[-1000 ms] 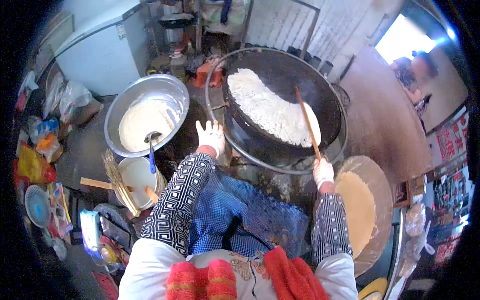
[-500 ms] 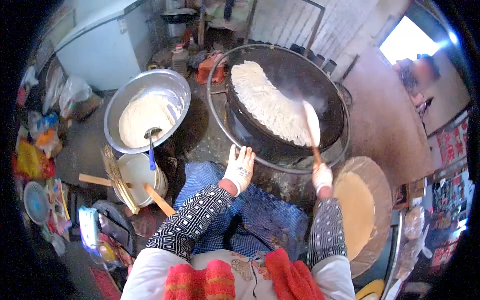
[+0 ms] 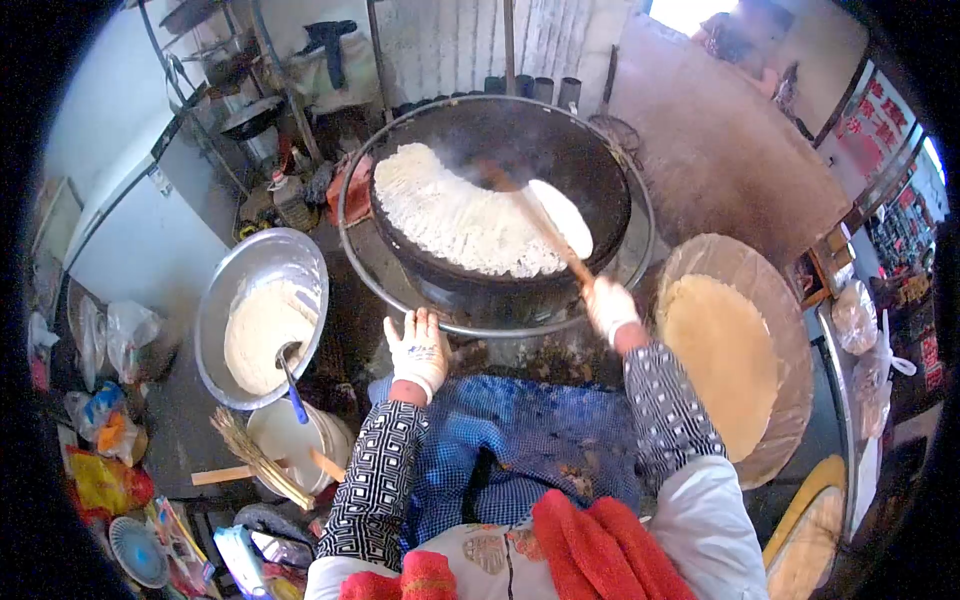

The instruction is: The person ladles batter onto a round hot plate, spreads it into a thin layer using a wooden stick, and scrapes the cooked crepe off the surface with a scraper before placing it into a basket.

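My left hand point(image 3: 418, 352) wears a white glove and lies with fingers stretched at the near edge of the metal ring point(image 3: 455, 327) around a large round griddle point(image 3: 590, 150). It holds nothing. In my right hand point(image 3: 610, 308), also gloved, the fingers are wrapped round the handle of a wooden spreader point(image 3: 548, 235). The spreader reaches up and left over the griddle, its far end blurred amid steam. A wide curved band of pale batter point(image 3: 450, 215) covers the griddle's left and near part. Close to the spreader's handle sits a smooth, thicker white lump of batter point(image 3: 568, 218).
At left, a steel bowl point(image 3: 213, 330) holds batter and a blue-handled ladle point(image 3: 296, 395). Below it, a white bucket point(image 3: 335, 430) carries a straw brush point(image 3: 250, 455) and wooden sticks. A round tan flatbread point(image 3: 720, 365) lies on a wide basket point(image 3: 790, 400) at right. Another person point(image 3: 745, 40) is at back right.
The camera view has turned, shifting the scene. The spreader has swung from nearly upright to leaning left across the griddle, with my right hand still round its handle. My left hand stays by the ring.
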A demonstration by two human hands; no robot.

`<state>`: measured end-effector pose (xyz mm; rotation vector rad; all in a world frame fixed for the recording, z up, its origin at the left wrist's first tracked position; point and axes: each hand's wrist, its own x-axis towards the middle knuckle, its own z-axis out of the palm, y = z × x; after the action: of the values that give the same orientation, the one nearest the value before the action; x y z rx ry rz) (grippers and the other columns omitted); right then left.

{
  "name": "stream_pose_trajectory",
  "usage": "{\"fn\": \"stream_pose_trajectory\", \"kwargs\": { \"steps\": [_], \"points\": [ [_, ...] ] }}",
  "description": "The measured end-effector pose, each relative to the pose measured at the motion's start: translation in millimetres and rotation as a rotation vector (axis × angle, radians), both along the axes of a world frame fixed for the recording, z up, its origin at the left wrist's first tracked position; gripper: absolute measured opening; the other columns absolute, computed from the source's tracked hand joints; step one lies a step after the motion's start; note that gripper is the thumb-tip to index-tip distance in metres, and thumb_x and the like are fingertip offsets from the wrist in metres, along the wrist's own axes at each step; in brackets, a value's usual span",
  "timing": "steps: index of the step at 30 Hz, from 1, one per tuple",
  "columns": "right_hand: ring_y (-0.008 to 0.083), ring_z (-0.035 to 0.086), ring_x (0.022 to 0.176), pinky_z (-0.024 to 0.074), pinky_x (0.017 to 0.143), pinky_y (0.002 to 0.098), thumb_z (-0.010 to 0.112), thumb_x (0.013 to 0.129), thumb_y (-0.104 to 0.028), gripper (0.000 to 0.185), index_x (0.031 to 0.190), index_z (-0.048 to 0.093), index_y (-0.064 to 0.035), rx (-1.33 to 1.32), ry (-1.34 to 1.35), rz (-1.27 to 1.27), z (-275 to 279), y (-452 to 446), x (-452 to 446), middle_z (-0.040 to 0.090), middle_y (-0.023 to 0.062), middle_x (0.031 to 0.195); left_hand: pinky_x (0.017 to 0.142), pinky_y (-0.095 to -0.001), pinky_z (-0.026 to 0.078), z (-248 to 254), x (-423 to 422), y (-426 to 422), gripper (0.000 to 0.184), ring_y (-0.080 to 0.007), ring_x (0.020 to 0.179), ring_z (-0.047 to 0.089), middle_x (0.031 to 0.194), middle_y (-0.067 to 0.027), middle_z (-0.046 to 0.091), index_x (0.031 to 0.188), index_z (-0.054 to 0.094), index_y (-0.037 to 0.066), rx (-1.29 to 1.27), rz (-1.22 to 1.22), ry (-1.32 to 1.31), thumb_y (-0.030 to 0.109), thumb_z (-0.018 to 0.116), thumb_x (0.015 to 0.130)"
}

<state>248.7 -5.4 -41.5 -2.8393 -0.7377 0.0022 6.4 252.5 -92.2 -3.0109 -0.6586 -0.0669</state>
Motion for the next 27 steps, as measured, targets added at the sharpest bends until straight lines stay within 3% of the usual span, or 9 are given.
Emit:
{"fn": "stream_pose_trajectory", "kwargs": {
  "steps": [2, 4, 11, 14, 20, 24, 25, 26, 27],
  "points": [
    [0.0416, 0.066, 0.073, 0.0529, 0.071, 0.0521, 0.045, 0.097, -0.035, 0.036, 0.094, 0.058, -0.0019, -0.102, -0.016, 0.148, -30.7, -14.4, -2.0, 0.067, 0.0224, 0.078, 0.112, -0.0658, 0.006, -2.6, 0.9, 7.1, 0.056, -0.031, 0.14, 0.032, 0.149, -0.0136, 0.039, 0.139, 0.043, 0.005, -0.019, 0.021, -0.013, 0.029, 0.049, 0.089],
    [0.0398, 0.066, 0.072, 0.053, 0.07, 0.0508, 0.046, 0.097, -0.034, 0.034, 0.094, 0.059, -0.0033, -0.051, -0.106, -0.066, -44.2, -33.6, 25.9, 0.068, 0.0218, 0.078, 0.112, -0.0657, 0.008, -7.5, 1.9, 13.1, 0.053, -0.0302, 0.139, 0.034, 0.149, -0.0124, 0.04, 0.138, 0.045, 0.005, 0.055, 0.042, -0.002, 0.028, 0.048, 0.09],
    [0.0371, 0.066, 0.079, 0.0516, 0.072, 0.0493, 0.044, 0.097, -0.034, 0.035, 0.095, 0.059, -0.0033, -0.16, -0.092, 0.072, -4.1, -26.7, 14.0, 0.067, 0.0214, 0.081, 0.113, -0.0644, 0.009, 5.1, 8.4, 28.1, 0.051, -0.0275, 0.139, 0.034, 0.15, -0.0101, 0.039, 0.136, 0.047, 0.006, 0.031, 0.128, 0.03, 0.026, 0.051, 0.089],
    [0.0376, 0.066, 0.079, 0.0515, 0.072, 0.0498, 0.044, 0.097, -0.035, 0.034, 0.095, 0.058, -0.0034, -0.099, -0.13, -0.096, -19.9, -43.7, 45.8, 0.067, 0.0221, 0.082, 0.113, -0.0638, 0.009, 12.6, 8.8, 31.4, 0.052, -0.0264, 0.139, 0.034, 0.15, -0.009, 0.038, 0.137, 0.045, 0.007, 0.025, 0.17, 0.053, 0.022, 0.052, 0.088],
    [0.0419, 0.065, 0.074, 0.0527, 0.071, 0.0506, 0.047, 0.096, -0.036, 0.033, 0.09, 0.056, -0.0051, -0.137, -0.135, 0.19, -22.1, -57.4, 2.8, 0.066, 0.0238, 0.078, 0.113, -0.0639, 0.007, 48.3, 8.8, 28.4, 0.051, -0.0253, 0.141, 0.032, 0.154, -0.0049, 0.034, 0.142, 0.042, 0.01, -0.035, 0.256, 0.132, 0.018, 0.042, 0.092],
    [0.0433, 0.064, 0.077, 0.0513, 0.07, 0.0531, 0.051, 0.095, -0.034, 0.031, 0.088, 0.059, -0.0047, -0.026, -0.081, -0.086, -33.4, -95.9, 51.7, 0.065, 0.026, 0.078, 0.112, -0.065, 0.008, 78.1, 1.9, 24.0, 0.047, -0.0304, 0.14, 0.032, 0.152, -0.0074, 0.036, 0.138, 0.048, 0.016, -0.057, 0.306, 0.073, 0.02, 0.046, 0.092],
    [0.0437, 0.064, 0.077, 0.0507, 0.07, 0.0538, 0.05, 0.095, -0.033, 0.03, 0.09, 0.059, -0.0046, -0.025, -0.109, -0.078, -23.6, -95.3, 52.4, 0.065, 0.0265, 0.078, 0.112, -0.0649, 0.009, 72.2, 3.4, 27.5, 0.049, -0.0316, 0.14, 0.031, 0.151, -0.0092, 0.036, 0.137, 0.049, 0.019, 0.01, 0.306, 0.08, 0.023, 0.055, 0.089],
    [0.0439, 0.064, 0.077, 0.0505, 0.07, 0.054, 0.05, 0.095, -0.033, 0.03, 0.09, 0.059, -0.0046, -0.025, -0.124, -0.029, -9.7, -93.3, 44.9, 0.065, 0.0266, 0.079, 0.112, -0.0645, 0.01, 111.4, -2.4, 1.8, 0.05, -0.0314, 0.14, 0.03, 0.149, -0.0101, 0.037, 0.136, 0.05, 0.018, -0.039, 0.267, 0.141, 0.019, 0.059, 0.086],
    [0.0442, 0.064, 0.077, 0.0503, 0.07, 0.0542, 0.05, 0.095, -0.033, 0.03, 0.09, 0.059, -0.0047, -0.025, -0.14, 0.013, -1.3, -85.4, 34.8, 0.065, 0.0266, 0.079, 0.113, -0.064, 0.011, 89.6, 3.4, 0.5, 0.052, -0.0307, 0.139, 0.03, 0.147, -0.0104, 0.039, 0.133, 0.052, 0.016, -0.017, 0.186, 0.097, 0.025, 0.064, 0.083]
  ]
}}
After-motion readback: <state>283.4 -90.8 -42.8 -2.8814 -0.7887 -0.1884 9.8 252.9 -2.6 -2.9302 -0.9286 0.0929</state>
